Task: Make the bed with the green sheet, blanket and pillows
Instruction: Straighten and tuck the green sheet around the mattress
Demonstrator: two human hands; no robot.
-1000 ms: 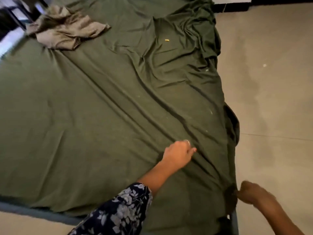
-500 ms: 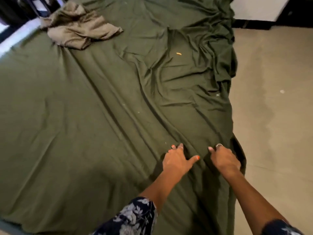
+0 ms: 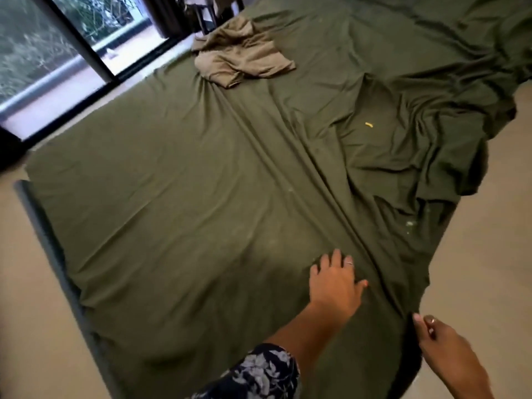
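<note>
The green sheet point(image 3: 201, 197) covers the whole mattress, fairly smooth on the left and bunched in deep folds along the right side. My left hand point(image 3: 334, 283) lies flat on the sheet near the bed's near right corner, fingers spread and pressing down. My right hand point(image 3: 440, 344) is at the sheet's right edge by that corner, its fingertips against the hanging fabric; a grip is not plainly visible. No pillows show.
A crumpled tan cloth point(image 3: 244, 54) lies on the far part of the bed. A small yellow scrap point(image 3: 369, 125) sits on the sheet. The grey bed frame point(image 3: 54, 254) runs along the left. Glass doors point(image 3: 57, 53) stand far left; beige floor point(image 3: 475, 254) lies right.
My right hand has come off the top of the sheet and dropped back to the bed's right edge. My left hand stays flat on the sheet. The view has swung left.
</note>
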